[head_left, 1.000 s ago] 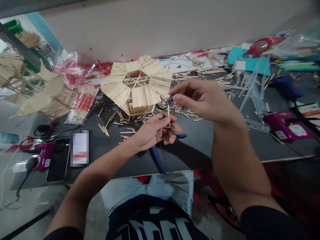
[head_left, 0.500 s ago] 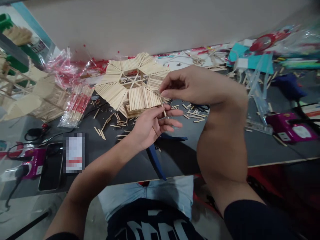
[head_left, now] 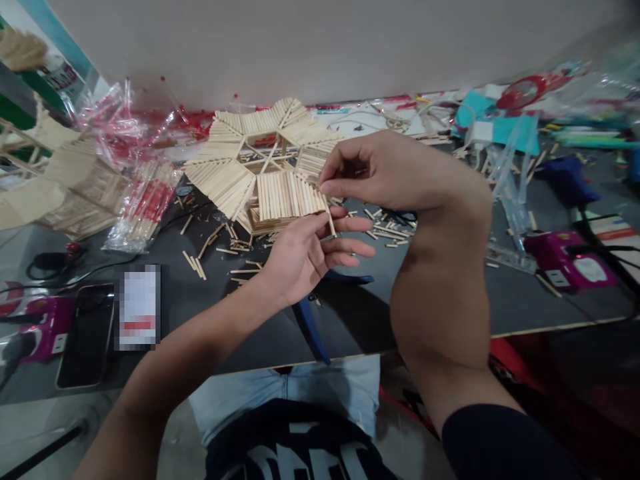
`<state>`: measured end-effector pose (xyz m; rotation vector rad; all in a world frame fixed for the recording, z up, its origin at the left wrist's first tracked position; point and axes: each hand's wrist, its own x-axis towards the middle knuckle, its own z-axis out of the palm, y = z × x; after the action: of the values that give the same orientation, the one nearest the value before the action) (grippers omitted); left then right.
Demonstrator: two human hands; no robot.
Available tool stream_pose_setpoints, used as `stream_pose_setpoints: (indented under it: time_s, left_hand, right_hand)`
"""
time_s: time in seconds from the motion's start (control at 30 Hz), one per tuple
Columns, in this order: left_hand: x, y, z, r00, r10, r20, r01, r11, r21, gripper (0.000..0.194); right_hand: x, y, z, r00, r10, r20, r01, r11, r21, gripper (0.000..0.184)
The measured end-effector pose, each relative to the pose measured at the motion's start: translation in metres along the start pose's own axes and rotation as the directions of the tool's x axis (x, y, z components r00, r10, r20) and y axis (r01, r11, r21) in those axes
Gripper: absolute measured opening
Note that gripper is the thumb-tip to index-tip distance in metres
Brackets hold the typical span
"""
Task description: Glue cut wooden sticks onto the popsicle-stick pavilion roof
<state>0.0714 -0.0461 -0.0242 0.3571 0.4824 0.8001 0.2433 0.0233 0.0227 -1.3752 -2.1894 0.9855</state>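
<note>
A star-shaped model built of thin wooden sticks [head_left: 287,198] stands on the dark table in front of me, with an opening at its centre. My left hand [head_left: 310,250] is at its near right corner, palm up, thumb and forefinger pinching a short wooden stick [head_left: 332,224] while the other fingers stretch out. That stick lies against the edge of the near panel. Above it, my right hand [head_left: 357,170] has thumb and forefinger pressed together at the stick's upper end by the panel's edge. Below my left hand lie blue-handled pliers [head_left: 313,330], partly covered.
Cut stick pieces [head_left: 393,231] are scattered around the model. Bagged sticks [head_left: 145,207] and a second stick model [head_left: 83,180] lie left, above two phones [head_left: 86,337]. To the right are a blue glue gun [head_left: 567,177], a purple power adapter [head_left: 570,257] and clear rulers [head_left: 510,193].
Both hands have brought the stick from in front of the model to its near right edge. My right hand has moved left and down onto it. The view has shifted slightly.
</note>
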Motion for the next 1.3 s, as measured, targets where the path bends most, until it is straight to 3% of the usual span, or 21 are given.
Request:
stream_pose_setpoints:
  time_s: [0.77,1.03,1.3]
  left_hand:
    - [0.0015,-0.003,0.0026,0.998,0.025,-0.054,-0.025,1.0,0.012,0.032]
    - [0.0018,0.0,0.0074,0.994,-0.007,-0.105,0.005,1.0,-0.02,0.032]
    - [0.0021,0.0006,0.0069,0.996,-0.018,-0.085,0.013,0.998,-0.059,0.034]
  right_hand:
    - [-0.0009,-0.0009,-0.0002,1.0,-0.009,0.001,0.009,1.0,0.017,0.015]
    - [-0.0011,-0.0024,0.0009,1.0,0.004,-0.014,-0.003,0.999,0.044,0.025]
    - [-0.0011,-0.0027,-0.0002,1.0,0.001,-0.015,-0.001,1.0,0.002,0.028]
